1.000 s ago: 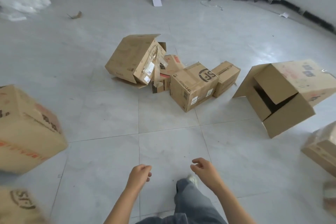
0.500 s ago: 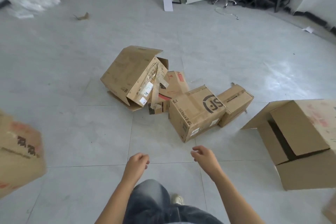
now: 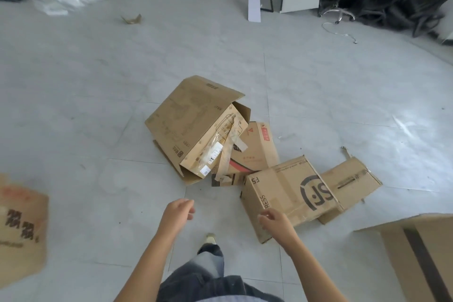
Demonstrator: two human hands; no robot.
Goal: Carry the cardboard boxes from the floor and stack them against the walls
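Fingers curl near SF-marked brown box.

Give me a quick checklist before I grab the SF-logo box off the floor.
1. Hands free: left hand and right hand hold nothing. Ok.
2. Reach: the right hand is at the near corner of the SF-logo box. Ok.
3. Top of that box: nothing lies on it. Ok.
4. Sides free: a smaller taped box lies against its right side. Not ok.
5. Top flaps: they look shut. Ok.
6. Weight and contents: cannot tell.
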